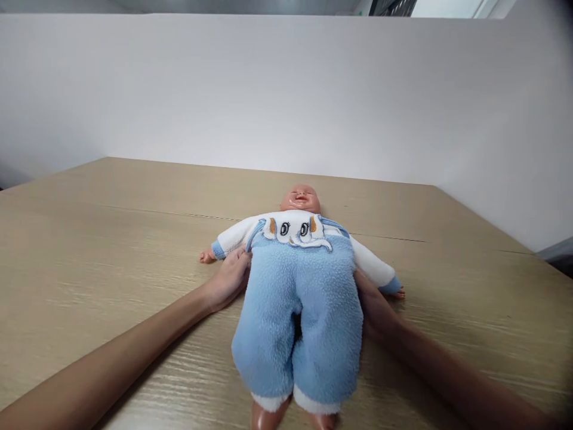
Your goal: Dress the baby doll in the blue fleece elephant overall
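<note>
A baby doll lies on its back on a wooden table, head away from me, feet toward me. It wears a white top with an elephant bib and fluffy light blue overalls. My left hand presses against the doll's left flank under its outstretched arm, fingers curled onto the blue fabric. My right hand is against the other flank, its fingers tucked behind the overalls and mostly hidden. Both hands clasp the doll's body from the sides.
A plain white partition wall rises behind the table's far edge. The table's right edge runs diagonally at the right.
</note>
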Available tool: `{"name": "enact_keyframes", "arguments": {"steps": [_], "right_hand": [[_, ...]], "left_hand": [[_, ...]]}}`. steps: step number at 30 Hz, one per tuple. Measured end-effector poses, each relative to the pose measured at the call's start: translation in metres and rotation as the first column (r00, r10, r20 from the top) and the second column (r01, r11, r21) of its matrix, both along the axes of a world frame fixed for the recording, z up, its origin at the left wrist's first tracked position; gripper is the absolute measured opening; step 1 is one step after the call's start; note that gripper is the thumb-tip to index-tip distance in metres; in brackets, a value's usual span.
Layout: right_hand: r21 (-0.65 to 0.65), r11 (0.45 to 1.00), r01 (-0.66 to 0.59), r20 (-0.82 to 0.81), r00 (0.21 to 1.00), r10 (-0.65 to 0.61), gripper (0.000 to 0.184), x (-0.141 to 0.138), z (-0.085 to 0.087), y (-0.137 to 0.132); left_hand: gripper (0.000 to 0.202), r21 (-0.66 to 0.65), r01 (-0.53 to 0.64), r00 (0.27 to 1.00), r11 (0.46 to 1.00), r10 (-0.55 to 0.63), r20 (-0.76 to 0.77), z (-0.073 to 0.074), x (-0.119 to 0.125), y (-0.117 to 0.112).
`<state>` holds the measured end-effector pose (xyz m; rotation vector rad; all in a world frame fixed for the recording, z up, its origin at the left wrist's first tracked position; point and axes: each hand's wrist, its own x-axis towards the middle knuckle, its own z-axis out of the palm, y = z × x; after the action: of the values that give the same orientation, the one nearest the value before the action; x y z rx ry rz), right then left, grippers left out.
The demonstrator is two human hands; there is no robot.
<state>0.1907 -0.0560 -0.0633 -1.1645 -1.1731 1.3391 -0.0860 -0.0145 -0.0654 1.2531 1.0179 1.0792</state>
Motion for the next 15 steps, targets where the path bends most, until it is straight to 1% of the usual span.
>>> {"name": "enact_keyframes", "arguments": {"steps": [1,2,3,5,7,9,11,13,15], "right_hand": [[-0.031,0.999,-0.009,-0.025,1.0,0.008,0.05,-0.001,0.001,-0.001],[-0.074,0.997,-0.014,-0.064,0.998,0.009,0.048,-0.002,0.002,-0.002],[-0.11,0.994,-0.013,-0.099,0.995,0.002,0.045,-0.003,0.003,-0.002],[-0.124,0.992,0.006,-0.112,0.994,-0.02,0.041,-0.005,0.005,-0.002],[-0.112,0.993,0.03,-0.109,0.993,-0.042,0.037,-0.005,0.009,-0.002],[-0.098,0.993,0.063,-0.14,0.987,-0.076,0.033,-0.005,0.013,-0.002],[-0.077,0.994,0.083,-0.195,0.976,-0.097,0.032,-0.004,0.016,-0.001],[-0.045,0.996,0.083,-0.238,0.967,-0.091,0.032,-0.001,0.016,-0.001],[0.001,0.998,0.066,-0.225,0.972,-0.064,0.028,0.004,0.013,-0.001]], "left_hand": [[0.023,0.025,-0.011,1.0,1.0,0.011,-0.021,0.002,0.0,-0.001],[0.022,0.032,-0.007,1.0,0.999,0.007,-0.002,0.004,-0.001,-0.001],[0.021,0.027,0.009,0.999,1.0,-0.01,0.041,0.006,-0.002,-0.002],[0.022,0.025,0.072,0.987,0.997,-0.075,0.14,0.01,-0.004,-0.002],[0.027,0.029,0.137,0.968,0.99,-0.14,0.208,0.014,-0.007,-0.001],[0.033,0.034,0.165,0.957,0.986,-0.168,0.236,0.015,-0.011,0.002],[0.034,0.02,0.152,0.959,0.988,-0.153,0.237,0.014,-0.015,0.005],[0.033,0.011,0.124,0.97,0.992,-0.123,0.208,0.012,-0.019,0.007],[0.034,0.041,0.111,0.98,0.993,-0.116,0.161,0.012,-0.022,0.008]]}}
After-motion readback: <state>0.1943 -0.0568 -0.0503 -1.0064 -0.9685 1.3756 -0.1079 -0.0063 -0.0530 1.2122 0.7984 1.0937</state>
